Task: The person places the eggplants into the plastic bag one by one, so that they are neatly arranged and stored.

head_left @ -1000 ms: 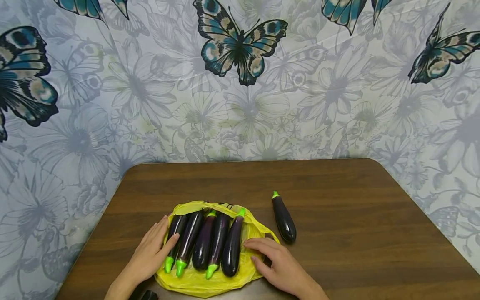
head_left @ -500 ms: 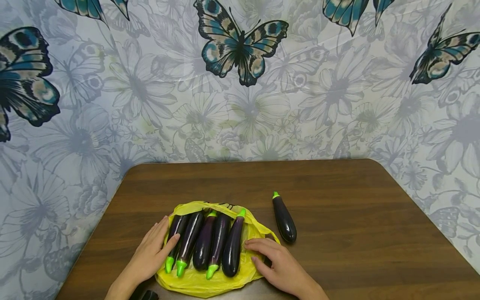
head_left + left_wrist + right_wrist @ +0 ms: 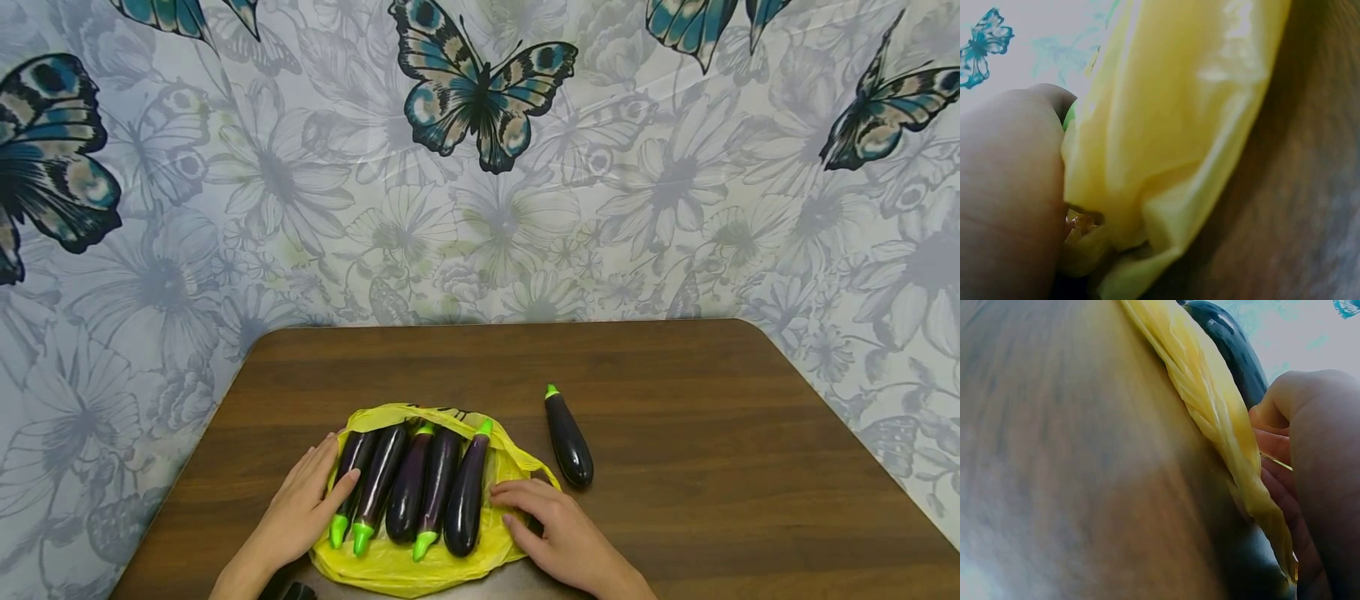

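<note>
Nothing has shifted since the earlier frames: 5 eggplants [image 3: 420, 487] lie side by side on the yellow plastic bag [image 3: 390, 562]. Left hand [image 3: 303, 504] rests flat, fingers relaxed, against the leftmost one; right hand [image 3: 551, 525] presses the bag's right edge, fingers loose, near a 6th eggplant [image 3: 567, 437] on the wooden table [image 3: 712, 467].
</note>
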### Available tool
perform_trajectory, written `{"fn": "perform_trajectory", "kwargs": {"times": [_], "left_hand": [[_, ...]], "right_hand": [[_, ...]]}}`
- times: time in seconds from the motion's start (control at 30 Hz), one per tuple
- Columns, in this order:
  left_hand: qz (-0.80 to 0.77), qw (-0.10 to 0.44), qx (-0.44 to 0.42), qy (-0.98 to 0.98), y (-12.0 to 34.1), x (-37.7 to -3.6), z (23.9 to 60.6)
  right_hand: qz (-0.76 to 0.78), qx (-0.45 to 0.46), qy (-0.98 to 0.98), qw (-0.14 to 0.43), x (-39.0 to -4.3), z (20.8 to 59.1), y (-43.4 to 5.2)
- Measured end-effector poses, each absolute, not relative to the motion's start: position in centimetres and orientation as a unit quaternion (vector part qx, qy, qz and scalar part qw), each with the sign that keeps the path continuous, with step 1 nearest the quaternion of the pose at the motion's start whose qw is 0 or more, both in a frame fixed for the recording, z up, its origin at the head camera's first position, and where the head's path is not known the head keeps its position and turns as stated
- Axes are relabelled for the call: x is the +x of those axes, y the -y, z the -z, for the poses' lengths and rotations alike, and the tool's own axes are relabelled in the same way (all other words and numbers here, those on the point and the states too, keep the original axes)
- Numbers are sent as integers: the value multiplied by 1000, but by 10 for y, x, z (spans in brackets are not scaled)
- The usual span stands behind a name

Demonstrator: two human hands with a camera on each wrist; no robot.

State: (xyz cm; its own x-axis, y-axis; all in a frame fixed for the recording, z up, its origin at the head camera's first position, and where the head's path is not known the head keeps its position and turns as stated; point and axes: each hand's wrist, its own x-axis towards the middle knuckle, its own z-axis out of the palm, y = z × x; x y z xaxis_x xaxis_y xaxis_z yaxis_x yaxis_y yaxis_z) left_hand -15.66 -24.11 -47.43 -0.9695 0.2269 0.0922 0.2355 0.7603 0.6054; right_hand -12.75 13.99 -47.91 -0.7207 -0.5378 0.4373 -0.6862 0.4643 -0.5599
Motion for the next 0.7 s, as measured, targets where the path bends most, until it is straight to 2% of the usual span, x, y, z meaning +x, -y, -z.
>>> {"fn": "perform_trajectory", "kwargs": {"times": [0.7], "left_hand": [[317,-1,-117,941,242,-159,474]], "right_hand": [[-377,367,843,116,-128,475,-139]]}}
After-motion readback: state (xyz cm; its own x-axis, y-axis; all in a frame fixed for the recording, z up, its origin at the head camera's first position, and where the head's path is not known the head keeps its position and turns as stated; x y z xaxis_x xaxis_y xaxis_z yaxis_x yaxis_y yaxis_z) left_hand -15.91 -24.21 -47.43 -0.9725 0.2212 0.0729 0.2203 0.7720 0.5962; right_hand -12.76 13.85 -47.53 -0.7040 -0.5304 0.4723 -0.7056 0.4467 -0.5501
